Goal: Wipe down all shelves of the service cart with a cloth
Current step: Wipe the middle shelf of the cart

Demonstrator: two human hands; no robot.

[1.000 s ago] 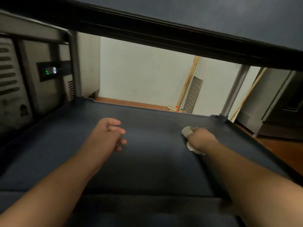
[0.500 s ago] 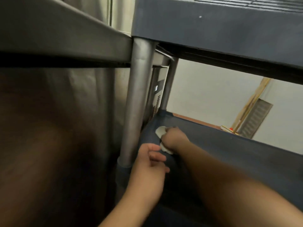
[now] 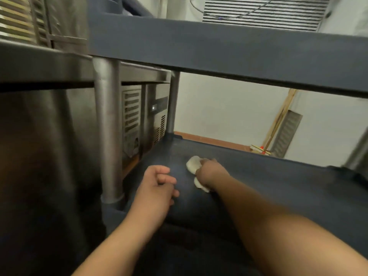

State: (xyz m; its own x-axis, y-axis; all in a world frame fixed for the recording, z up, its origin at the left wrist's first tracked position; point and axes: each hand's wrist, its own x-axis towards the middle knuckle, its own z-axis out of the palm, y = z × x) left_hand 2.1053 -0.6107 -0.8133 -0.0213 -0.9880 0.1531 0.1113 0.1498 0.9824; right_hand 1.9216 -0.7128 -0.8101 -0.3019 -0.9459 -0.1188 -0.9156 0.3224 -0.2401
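No writing or brand mark can be read anywhere; the small lit spot on the steel unit [image 3: 157,116] is too blurred to make out.

Two hands, two shelves, two legs and one cloth are in view. The right hand [image 3: 209,173] is closed around the white cloth [image 3: 193,164], holding it down on the dark lower shelf [image 3: 278,188]. The cloth bulges out past the knuckles on the far side of the grip, and a second lobe shows on the near side, under the wrist; the middle of it is hidden inside the fist.

The left hand [image 3: 157,186] holds nothing. Its fingers are loosely curled and it sits over the shelf just to the left of the grip and a little nearer the camera, apart from the cloth.

Left of the grip and nearer stands one grey leg [image 3: 108,136], set in the shelf's front corner; the second leg [image 3: 173,104] rises beyond the grip at the back corner. Directly above the grip runs the upper shelf [image 3: 229,50], seen edge-on.

Beyond the grip, past the far edge of the lower shelf, is a pale wall [image 3: 229,110]. To the far right of the grip a wooden stick [image 3: 278,120] and a louvred panel [image 3: 286,132] lean on it.
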